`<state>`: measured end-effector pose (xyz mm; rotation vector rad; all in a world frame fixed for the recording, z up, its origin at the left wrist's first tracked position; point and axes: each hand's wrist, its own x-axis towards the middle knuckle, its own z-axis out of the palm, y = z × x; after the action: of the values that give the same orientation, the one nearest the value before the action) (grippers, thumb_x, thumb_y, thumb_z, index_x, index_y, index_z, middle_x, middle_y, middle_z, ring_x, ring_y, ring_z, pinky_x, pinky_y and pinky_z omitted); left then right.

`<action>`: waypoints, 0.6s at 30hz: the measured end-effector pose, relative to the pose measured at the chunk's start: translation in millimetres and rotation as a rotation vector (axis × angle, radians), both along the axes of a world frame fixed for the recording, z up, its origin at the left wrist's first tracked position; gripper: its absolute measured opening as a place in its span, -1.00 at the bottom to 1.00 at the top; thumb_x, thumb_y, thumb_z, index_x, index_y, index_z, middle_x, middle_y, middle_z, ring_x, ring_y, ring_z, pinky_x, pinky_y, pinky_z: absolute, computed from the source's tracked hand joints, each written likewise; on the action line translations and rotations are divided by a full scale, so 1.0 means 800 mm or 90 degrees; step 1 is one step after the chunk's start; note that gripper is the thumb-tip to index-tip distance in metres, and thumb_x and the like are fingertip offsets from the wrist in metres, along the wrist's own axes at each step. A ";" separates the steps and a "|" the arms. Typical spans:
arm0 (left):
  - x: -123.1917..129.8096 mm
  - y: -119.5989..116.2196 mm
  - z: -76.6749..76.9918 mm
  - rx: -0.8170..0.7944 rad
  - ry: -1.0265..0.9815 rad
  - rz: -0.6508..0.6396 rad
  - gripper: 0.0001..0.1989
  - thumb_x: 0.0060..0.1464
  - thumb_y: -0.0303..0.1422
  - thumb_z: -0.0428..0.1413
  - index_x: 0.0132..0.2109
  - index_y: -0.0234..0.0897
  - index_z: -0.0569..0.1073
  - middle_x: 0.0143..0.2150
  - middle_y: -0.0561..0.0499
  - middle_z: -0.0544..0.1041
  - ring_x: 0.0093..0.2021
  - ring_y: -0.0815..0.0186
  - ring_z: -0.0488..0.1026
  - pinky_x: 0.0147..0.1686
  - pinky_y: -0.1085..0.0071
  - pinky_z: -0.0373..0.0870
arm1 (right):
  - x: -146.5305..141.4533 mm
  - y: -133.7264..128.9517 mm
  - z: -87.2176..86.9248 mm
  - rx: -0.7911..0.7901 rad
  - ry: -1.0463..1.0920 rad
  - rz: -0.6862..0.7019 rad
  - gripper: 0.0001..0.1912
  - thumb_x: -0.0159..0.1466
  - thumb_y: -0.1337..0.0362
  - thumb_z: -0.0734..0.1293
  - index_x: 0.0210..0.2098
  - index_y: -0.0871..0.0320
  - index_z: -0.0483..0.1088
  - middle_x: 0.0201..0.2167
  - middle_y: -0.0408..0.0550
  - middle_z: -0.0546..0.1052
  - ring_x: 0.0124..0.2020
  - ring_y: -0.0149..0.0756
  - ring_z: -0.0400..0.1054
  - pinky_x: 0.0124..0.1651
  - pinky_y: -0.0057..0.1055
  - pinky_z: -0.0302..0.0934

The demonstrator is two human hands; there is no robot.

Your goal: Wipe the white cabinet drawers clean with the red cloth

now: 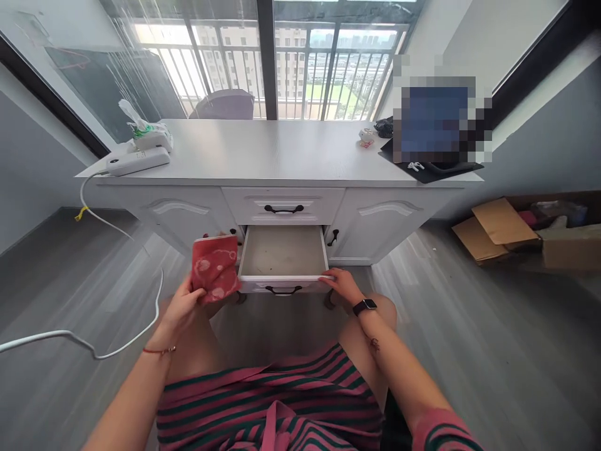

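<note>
A folded red cloth (215,268) with pale round patterns is gripped in my left hand (185,300), just left of the pulled-out drawer. My thumb lies over its near edge; most of the other fingers are behind it. The lower drawer (284,250) of the white cabinet (188,216) stands open, its pale bottom showing with a few tiny specks. At the drawer's front right corner, my right hand (345,285) has its fingers closed over the top edge of the front panel. A black handle (283,290) sits on that panel.
On the cabinet top stand a white power strip (138,161), a tissue pack (153,136), a small white figurine (366,137) and a black mat (429,172) beneath a blurred-out patch. A white cable (126,354) crosses the left side. Cardboard boxes (504,220) lie on the right.
</note>
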<state>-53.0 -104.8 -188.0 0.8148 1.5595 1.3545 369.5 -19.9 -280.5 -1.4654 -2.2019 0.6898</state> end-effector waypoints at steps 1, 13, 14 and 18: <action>0.007 -0.022 -0.006 -0.005 -0.082 0.044 -0.44 -0.39 -0.56 0.17 -0.11 -0.17 0.47 -0.21 0.04 0.57 -0.31 0.29 0.50 -0.37 0.45 0.50 | 0.001 0.001 -0.003 -0.020 0.019 -0.019 -0.67 0.27 0.04 0.26 -0.21 0.14 0.51 -0.21 -0.01 0.57 -0.17 -0.24 0.43 -0.07 -0.35 0.24; 0.144 -0.043 -0.087 0.047 -0.308 0.275 -0.47 -0.30 -0.71 0.03 -0.17 -0.07 0.34 -0.16 0.12 0.48 -0.20 0.41 0.45 -0.11 0.43 0.41 | -0.004 0.002 -0.005 -0.100 0.134 -0.152 -0.46 0.27 -0.09 0.11 -0.23 0.16 0.53 -0.25 0.01 0.60 -0.16 -0.19 0.44 -0.06 -0.32 0.21; 0.155 -0.029 -0.086 0.049 -0.333 0.266 -0.49 -0.31 -0.70 0.02 -0.19 -0.09 0.33 -0.20 0.11 0.48 -0.24 0.41 0.45 -0.12 0.41 0.41 | -0.003 0.004 -0.006 -0.105 0.149 -0.187 -0.42 0.29 -0.10 0.05 -0.24 0.18 0.53 -0.29 0.02 0.60 -0.18 -0.19 0.45 -0.06 -0.32 0.21; 0.194 0.016 -0.080 0.062 -0.389 0.219 -0.61 -0.31 -0.68 0.01 -0.28 -0.19 0.27 -0.40 0.13 0.44 -0.39 0.40 0.44 -0.18 0.34 0.41 | -0.003 0.012 -0.010 -0.124 0.185 -0.295 -0.31 0.31 -0.11 -0.07 -0.27 0.20 0.52 -0.40 0.04 0.60 -0.24 -0.21 0.47 -0.04 -0.30 0.21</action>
<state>102.0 -91.9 -252.2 0.1455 1.1785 1.7321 367.4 -10.7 -288.9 -1.7591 -1.5377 0.9000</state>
